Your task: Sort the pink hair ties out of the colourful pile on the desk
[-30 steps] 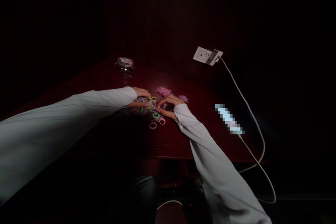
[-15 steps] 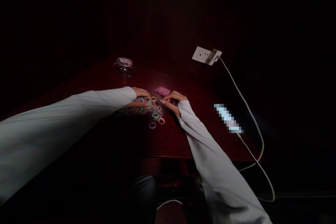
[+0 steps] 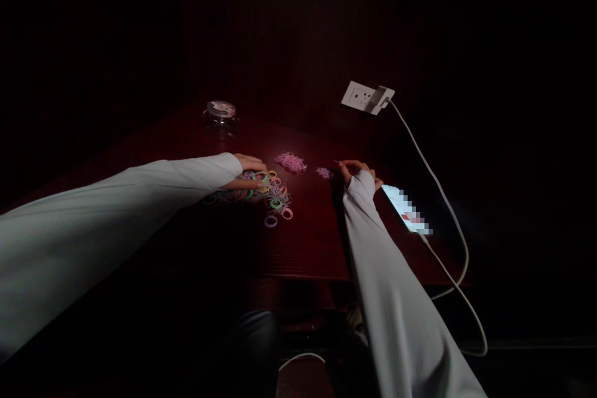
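My left hand rests at the back left of a mixed heap of coloured hair ties, its fingers stretched out and apart over them. A purple hair tie and a pink hair tie lie at the heap's near edge. Off to the right, my right hand has thumb and finger pinched together; whatever is between them is too small to make out. Just left of its fingertips is a small pile of purple bands. A larger pile of pink bands lies between my hands.
A clear jar with a patterned lid stands at the back left of the dark red table. A lit phone lies right of my right forearm. Its white cable loops to a charger in the wall socket.
My right hand has moved right, from the mixed heap to beside the purple pile, uncovering that pile and more of the pink one. My left hand has stayed in place.
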The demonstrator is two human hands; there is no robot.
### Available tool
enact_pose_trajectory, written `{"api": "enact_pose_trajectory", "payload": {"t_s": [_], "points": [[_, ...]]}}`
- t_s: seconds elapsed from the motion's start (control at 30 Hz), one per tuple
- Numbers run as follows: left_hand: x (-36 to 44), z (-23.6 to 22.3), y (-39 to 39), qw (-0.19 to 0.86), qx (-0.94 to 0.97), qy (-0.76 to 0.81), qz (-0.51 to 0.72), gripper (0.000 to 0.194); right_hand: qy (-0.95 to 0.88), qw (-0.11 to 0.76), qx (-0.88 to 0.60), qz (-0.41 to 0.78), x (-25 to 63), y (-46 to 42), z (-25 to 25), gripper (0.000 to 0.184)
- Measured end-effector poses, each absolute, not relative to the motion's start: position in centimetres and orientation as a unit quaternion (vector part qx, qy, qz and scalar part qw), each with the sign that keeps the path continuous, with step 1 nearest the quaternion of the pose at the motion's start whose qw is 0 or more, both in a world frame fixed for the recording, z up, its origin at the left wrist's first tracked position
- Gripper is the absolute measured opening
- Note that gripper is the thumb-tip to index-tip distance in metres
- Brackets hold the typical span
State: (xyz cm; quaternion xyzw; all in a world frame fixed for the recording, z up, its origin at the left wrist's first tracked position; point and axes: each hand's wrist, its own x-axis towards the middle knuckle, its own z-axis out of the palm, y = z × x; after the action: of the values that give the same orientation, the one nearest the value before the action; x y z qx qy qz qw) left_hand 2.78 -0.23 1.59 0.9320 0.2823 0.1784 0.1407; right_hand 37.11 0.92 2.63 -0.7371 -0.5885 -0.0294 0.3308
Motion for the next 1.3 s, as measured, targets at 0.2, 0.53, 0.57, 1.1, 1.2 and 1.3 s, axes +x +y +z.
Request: {"api": "enact_pose_trajectory", "payload": {"t_s": [0.2, 0.53, 0.57, 1.1, 1.2, 1.3], "points": [[3.0, 1.9, -0.6, 0.130, 0.931, 0.288, 0.184, 0.053, -0.602, 0.287, -0.745, 0.007, 37.3, 1.0, 2.2, 0.029], [3.0, 1.8, -0.7, 0.134, 0.930, 0.283, 0.194, 0.046, -0.548, 0.368, -0.751, 0.000, 36.7, 1.5, 1.8, 0.033], [3.0, 1.8, -0.7, 0.134, 0.929, 0.283, 0.197, 0.046, -0.547, 0.376, -0.748, -0.006, 36.5, 1.6, 1.8, 0.032], [3.5, 3.7, -1.8, 0.154, 0.888, 0.341, 0.266, 0.037, -0.739, 0.328, -0.579, -0.110, 33.6, 0.9, 0.2, 0.028], [3.6, 4.0, -2.4, 0.149, 0.876, 0.360, 0.285, 0.040, -0.775, 0.313, -0.543, -0.088, 33.0, 0.5, 0.3, 0.025], [3.4, 4.0, -2.4, 0.143, 0.871, 0.371, 0.289, 0.044, -0.814, 0.291, -0.501, -0.042, 32.0, -0.7, 0.8, 0.019]]}}
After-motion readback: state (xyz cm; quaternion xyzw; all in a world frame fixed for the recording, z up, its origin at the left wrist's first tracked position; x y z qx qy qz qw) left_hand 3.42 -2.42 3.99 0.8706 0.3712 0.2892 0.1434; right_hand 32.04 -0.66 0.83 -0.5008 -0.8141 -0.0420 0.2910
